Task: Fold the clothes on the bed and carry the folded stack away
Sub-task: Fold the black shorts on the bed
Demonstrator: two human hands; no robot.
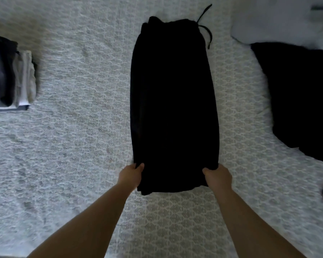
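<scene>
Now both hands, left hand (131, 175) and right hand (217, 176), grip the black trousers' (173, 101) six-o'clock corners on the bed (78, 127).

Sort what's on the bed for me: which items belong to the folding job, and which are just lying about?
Part of the job:
- black garment, both near corners gripped by left hand and right hand
- folded stack at left
- dark garment at right, unfolded

Lying about:
- pale pillow, top right
- patterned bedspread
</scene>
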